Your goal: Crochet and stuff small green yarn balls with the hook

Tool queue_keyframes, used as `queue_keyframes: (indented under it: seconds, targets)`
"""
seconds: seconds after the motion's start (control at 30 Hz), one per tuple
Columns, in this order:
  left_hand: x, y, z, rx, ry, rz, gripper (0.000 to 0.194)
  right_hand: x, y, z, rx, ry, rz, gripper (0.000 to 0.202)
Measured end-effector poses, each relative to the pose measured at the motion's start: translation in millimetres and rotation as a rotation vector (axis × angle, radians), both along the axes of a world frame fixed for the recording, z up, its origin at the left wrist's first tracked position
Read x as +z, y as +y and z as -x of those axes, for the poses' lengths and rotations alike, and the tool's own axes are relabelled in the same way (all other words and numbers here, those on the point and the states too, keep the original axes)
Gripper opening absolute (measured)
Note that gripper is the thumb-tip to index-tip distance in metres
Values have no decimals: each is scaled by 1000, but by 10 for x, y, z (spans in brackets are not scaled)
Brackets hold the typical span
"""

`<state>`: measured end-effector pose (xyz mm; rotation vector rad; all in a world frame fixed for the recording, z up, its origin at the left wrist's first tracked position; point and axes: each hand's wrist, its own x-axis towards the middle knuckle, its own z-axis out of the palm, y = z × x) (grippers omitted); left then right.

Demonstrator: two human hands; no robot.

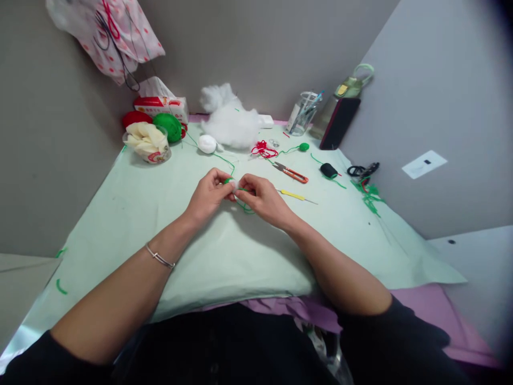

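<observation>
My left hand (210, 193) pinches a small green yarn piece (228, 181) between thumb and fingers. Close against it, my right hand (262, 198) is closed at a little tuft of white stuffing (235, 185), which shows between the two thumbs. My fingers hide most of the piece, so its shape is unclear. A loose green strand (245, 208) hangs below the hands, and another runs up toward the green yarn ball (168, 127). To the right of my right hand lies a yellow-handled crochet hook (293, 195), with orange thread snips (292, 172) beyond it.
White stuffing (234, 123) is heaped at the back beside a white yarn ball (207, 144). A tub (154, 155), tissue pack (176, 108) and red yarn (136, 118) stand back left. A glass jar (301, 120), phone (340, 124), bottle (348, 88) and black yarn (328, 170) are right.
</observation>
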<state>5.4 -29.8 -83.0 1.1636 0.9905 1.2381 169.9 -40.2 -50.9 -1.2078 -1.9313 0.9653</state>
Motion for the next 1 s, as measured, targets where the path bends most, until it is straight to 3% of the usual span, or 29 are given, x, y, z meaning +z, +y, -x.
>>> queue_keyframes:
  seconds: [0.27,0.5,0.63,0.77,1.0]
  targets:
    - [13,-54,-42,55,33,-89,21,22,-77,62,-21,40,21,16]
    - [87,-113,-9,-88,-55,-71,25,-66,12,-2,-171,44,-17,24]
    - [86,-90,11,-119,-74,-45,29,-11,20,-34,-124,59,-7,26]
    - [37,-58,-12,-46,-46,-41,26,40,-40,-7,-23,47,11,17]
    - [-53,-17,-86,117,-33,-48,22,-98,-61,148,-77,40,35,13]
